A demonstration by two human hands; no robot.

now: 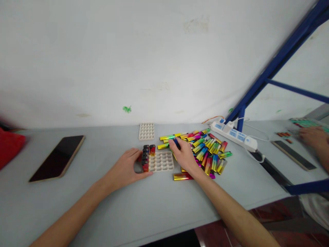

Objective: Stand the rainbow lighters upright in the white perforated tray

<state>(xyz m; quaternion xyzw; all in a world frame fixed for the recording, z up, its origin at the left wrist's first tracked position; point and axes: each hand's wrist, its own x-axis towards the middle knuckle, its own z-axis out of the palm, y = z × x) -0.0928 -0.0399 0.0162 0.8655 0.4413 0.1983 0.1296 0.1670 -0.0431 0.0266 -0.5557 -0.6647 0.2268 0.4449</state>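
A white tray [161, 162] with rows of round holes lies on the table. Upright black-topped shiny tubes [145, 158] fill its left column, and another, red-orange one [152, 150] stands at the head of the second column. My left hand [127, 166] grips the tray's left end, its thumb along the front edge and its fingers by the tubes. To the right, my right hand [183, 154] is closed in a pinch on a small dark blue piece [176, 142], mostly hidden by the fingers. Beneath and beyond it lies a loose heap of shiny multicoloured tubes [202, 151].
A second white holed tray [146, 131] lies near the wall. A dark phone-like slab [59, 157] is at left, beside a red object [10, 147]. A white power strip [235, 134] borders the blue frame [257, 92]. Another person's hand [315, 137] appears far right.
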